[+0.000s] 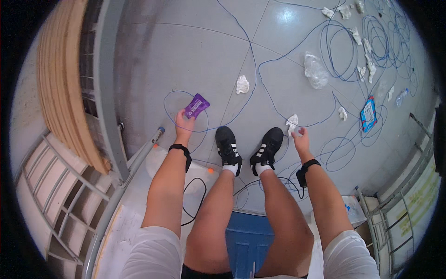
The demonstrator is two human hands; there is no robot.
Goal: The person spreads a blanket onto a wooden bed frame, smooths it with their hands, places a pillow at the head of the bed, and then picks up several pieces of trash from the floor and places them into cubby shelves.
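Note:
In my left hand is a small purple packet, gripped by its lower left edge with the fingers closed. A loop of thin blue cable lies around that hand and the packet. My right hand is closed in a pinch at the lower end of a crumpled white tissue, to the right of my feet. Blue cable runs on the floor beside that tissue. Another crumpled tissue lies on the grey floor between and beyond my hands.
Blue cable coils spread over the right side, with several tissues among them. A clear plastic bag, a blue-and-red packet and a plastic bottle lie there too. Metal bed frame and wooden boards stand left. Black shoes are mine.

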